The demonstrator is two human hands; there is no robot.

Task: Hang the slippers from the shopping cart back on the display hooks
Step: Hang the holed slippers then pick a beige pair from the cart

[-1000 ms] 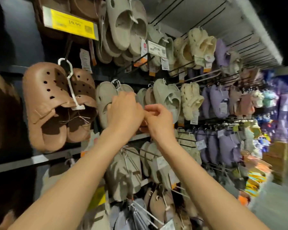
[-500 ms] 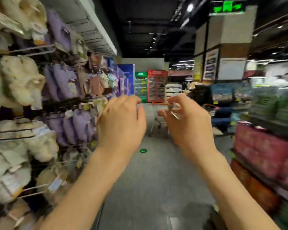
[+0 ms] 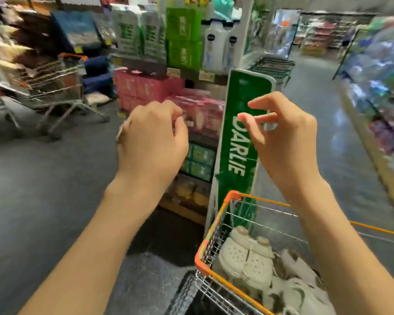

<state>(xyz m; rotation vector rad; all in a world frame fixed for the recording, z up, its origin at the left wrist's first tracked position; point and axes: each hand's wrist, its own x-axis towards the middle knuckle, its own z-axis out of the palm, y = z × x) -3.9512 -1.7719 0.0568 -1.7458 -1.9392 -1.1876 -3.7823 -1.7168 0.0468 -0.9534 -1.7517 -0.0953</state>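
Step now: both hands are up and bare, so I think the next job is to reach down into the cart and pick 1 pair of slippers.
Cart (image 3: pixel 214 226): low on the right, wire sides with an orange rim. It stands just beside the green sign.
Slippers (image 3: pixel 243 255): still in the cart. The pale pair with small holes lies on top, near the front corner. More pale ones lie behind it, blurry.
Hooks: none in view here, so the carry back to them will need a turn, I think.
Left hand (image 3: pixel 150 142): raised, fingers curled in loosely, holding nothing that I can see.
Right hand (image 3: pixel 282 137): raised, fingers and thumb apart, holding nothing.
How to do it well: go for the top pair first, as it is free and easy to reach. Lift both shoes together so they do not split up. I cannot tell if a hanger joins them.
Green sign (image 3: pixel 243 123): tall and thin, right behind the cart's front. Lift the slippers straight up so they do not bump it.
Shelves of boxes (image 3: pixel 159 87): pink and green packs, behind the hands.
Second cart (image 3: pixel 55 85): far left, well apart, not in the way.
Floor (image 3: pixel 43 201): grey and bare near the feet.
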